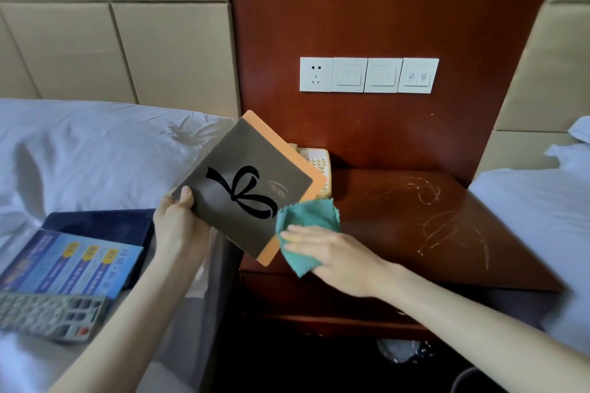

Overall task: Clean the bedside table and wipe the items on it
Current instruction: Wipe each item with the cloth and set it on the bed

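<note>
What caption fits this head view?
Mid-wipe: left hand grips bow-printed box; right hand presses teal cloth against its edge.

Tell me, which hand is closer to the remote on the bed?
Left. The left hand grips the book just up-right of the remote; the right hand presses the green cloth on the book, farther right over the table.

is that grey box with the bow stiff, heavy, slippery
Probably stiff: the box shows flat faces though the left hand grips only one corner. Likely light, for the same reason. Its smooth top may slip under the cloth.
</note>
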